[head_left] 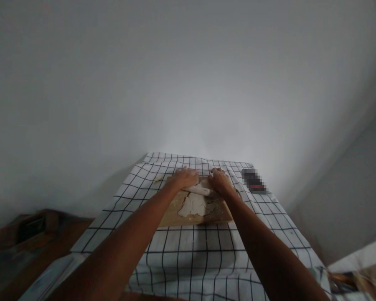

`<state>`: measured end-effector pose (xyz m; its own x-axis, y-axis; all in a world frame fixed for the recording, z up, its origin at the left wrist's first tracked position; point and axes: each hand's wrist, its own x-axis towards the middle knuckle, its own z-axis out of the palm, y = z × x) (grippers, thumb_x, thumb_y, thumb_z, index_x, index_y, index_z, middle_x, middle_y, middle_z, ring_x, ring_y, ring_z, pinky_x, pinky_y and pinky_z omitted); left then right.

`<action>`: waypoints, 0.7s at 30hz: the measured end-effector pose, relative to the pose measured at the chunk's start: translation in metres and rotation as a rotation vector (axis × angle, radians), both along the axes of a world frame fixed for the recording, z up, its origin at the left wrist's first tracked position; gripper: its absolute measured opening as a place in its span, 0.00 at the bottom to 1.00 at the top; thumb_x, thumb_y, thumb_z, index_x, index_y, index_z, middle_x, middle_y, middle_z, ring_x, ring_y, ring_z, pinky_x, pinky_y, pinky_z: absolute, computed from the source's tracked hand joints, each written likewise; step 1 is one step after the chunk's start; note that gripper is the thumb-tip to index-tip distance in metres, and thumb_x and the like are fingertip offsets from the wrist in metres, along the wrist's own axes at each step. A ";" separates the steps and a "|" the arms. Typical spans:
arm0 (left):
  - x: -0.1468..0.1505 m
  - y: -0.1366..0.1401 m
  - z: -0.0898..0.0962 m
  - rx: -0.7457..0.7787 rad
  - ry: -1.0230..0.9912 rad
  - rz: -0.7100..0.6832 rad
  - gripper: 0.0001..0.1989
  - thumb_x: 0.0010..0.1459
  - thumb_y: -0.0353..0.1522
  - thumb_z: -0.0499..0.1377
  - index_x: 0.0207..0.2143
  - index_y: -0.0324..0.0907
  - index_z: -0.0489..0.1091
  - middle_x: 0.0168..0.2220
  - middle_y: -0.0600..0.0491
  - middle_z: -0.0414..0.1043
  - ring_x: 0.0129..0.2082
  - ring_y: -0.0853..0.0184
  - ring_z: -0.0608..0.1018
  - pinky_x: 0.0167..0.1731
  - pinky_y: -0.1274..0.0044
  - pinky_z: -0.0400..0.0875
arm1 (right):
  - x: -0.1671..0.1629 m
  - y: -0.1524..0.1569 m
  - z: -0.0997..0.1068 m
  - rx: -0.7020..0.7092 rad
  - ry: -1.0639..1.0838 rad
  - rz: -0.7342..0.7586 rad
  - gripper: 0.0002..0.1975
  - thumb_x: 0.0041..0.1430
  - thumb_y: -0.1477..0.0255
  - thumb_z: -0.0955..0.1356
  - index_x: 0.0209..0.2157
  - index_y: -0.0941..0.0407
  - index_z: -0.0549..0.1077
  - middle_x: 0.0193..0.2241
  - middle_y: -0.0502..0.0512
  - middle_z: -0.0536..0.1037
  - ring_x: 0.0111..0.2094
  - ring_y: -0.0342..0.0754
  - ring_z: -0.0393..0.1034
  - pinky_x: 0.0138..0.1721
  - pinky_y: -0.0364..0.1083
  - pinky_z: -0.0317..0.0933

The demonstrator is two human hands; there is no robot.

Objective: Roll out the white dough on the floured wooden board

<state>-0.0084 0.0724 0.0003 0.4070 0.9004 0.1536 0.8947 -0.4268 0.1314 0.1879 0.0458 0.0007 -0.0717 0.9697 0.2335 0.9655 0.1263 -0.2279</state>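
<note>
Both arms reach forward over a wooden board [172,218] lying on the checked cloth. A flat, pale sheet of dough [194,205] with cracked, ragged edges covers the board's middle. Across the dough's far part lies a pale, flour-dusted rolling pin [201,191], partly hidden under my hands. My left hand [186,177] is closed over its left end. At the other end, my right hand [219,180] is also closed on it, with the fingers bent. The fingertips are small and not sharp in this view.
A white cloth with black grid lines [188,246] covers the table. A dark, blurred-out item [254,181] lies at the right edge. One small pale scrap [158,178] sits left of the board. A plain wall [188,83] stands behind, and a brown box [31,228] is low at left.
</note>
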 end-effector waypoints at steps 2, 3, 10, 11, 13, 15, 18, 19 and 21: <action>0.000 -0.013 0.004 -0.015 0.007 0.044 0.22 0.69 0.41 0.46 0.56 0.47 0.72 0.64 0.49 0.68 0.64 0.50 0.67 0.62 0.55 0.58 | -0.002 -0.010 0.002 0.018 0.002 0.005 0.17 0.68 0.67 0.60 0.54 0.56 0.71 0.54 0.62 0.73 0.55 0.55 0.66 0.54 0.51 0.58; -0.001 -0.020 0.006 -0.011 0.002 0.057 0.22 0.69 0.42 0.47 0.57 0.48 0.71 0.64 0.48 0.68 0.64 0.51 0.67 0.62 0.55 0.59 | -0.003 -0.016 0.003 0.024 0.000 0.000 0.18 0.68 0.67 0.60 0.54 0.56 0.71 0.55 0.63 0.72 0.56 0.56 0.66 0.54 0.52 0.58; -0.014 -0.059 -0.004 0.191 0.015 -0.101 0.19 0.68 0.37 0.50 0.57 0.52 0.71 0.61 0.51 0.71 0.62 0.54 0.70 0.63 0.59 0.59 | -0.019 -0.058 0.003 0.024 0.060 -0.129 0.19 0.66 0.66 0.61 0.51 0.61 0.74 0.52 0.70 0.75 0.55 0.62 0.68 0.54 0.58 0.58; -0.016 -0.064 -0.006 0.220 -0.003 -0.081 0.19 0.69 0.36 0.50 0.58 0.52 0.71 0.62 0.50 0.71 0.62 0.54 0.70 0.63 0.59 0.60 | -0.022 -0.063 0.002 0.029 0.073 -0.130 0.19 0.66 0.66 0.61 0.51 0.61 0.74 0.52 0.70 0.75 0.54 0.62 0.68 0.54 0.58 0.58; -0.019 -0.073 -0.010 0.270 -0.032 -0.039 0.21 0.69 0.37 0.49 0.61 0.52 0.69 0.62 0.49 0.71 0.62 0.52 0.70 0.62 0.58 0.60 | -0.026 -0.074 0.001 0.058 0.089 -0.122 0.19 0.66 0.66 0.61 0.51 0.60 0.74 0.52 0.69 0.75 0.54 0.60 0.68 0.54 0.57 0.58; -0.021 -0.082 -0.012 0.301 -0.036 -0.037 0.21 0.69 0.37 0.49 0.61 0.51 0.69 0.62 0.48 0.71 0.62 0.52 0.70 0.62 0.57 0.60 | -0.030 -0.084 0.001 0.090 0.092 -0.112 0.19 0.67 0.65 0.60 0.51 0.59 0.74 0.52 0.67 0.76 0.55 0.59 0.68 0.53 0.55 0.59; -0.026 -0.096 -0.010 0.326 -0.014 -0.097 0.20 0.68 0.35 0.49 0.57 0.52 0.72 0.59 0.51 0.74 0.61 0.55 0.71 0.62 0.58 0.61 | -0.035 -0.101 0.000 0.117 0.078 -0.091 0.20 0.68 0.64 0.60 0.53 0.59 0.73 0.56 0.67 0.74 0.59 0.59 0.64 0.56 0.56 0.58; -0.027 -0.100 -0.010 0.338 -0.005 -0.121 0.19 0.69 0.34 0.49 0.56 0.52 0.73 0.58 0.51 0.75 0.61 0.56 0.71 0.62 0.59 0.61 | -0.036 -0.107 0.000 0.125 0.070 -0.082 0.21 0.68 0.64 0.60 0.55 0.59 0.72 0.58 0.67 0.72 0.61 0.60 0.62 0.57 0.57 0.57; -0.030 -0.108 -0.008 0.368 0.009 -0.144 0.19 0.69 0.34 0.48 0.55 0.50 0.74 0.58 0.50 0.75 0.60 0.56 0.72 0.62 0.60 0.62 | -0.039 -0.119 -0.003 0.149 0.047 -0.064 0.23 0.68 0.64 0.60 0.59 0.59 0.70 0.63 0.66 0.68 0.64 0.60 0.58 0.60 0.58 0.54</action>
<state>-0.0389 -0.0354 -0.0076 0.5278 0.7196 0.4511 0.8228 -0.5649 -0.0616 0.1494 -0.0731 -0.0028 0.0034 0.9263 0.3768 0.9613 0.1007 -0.2563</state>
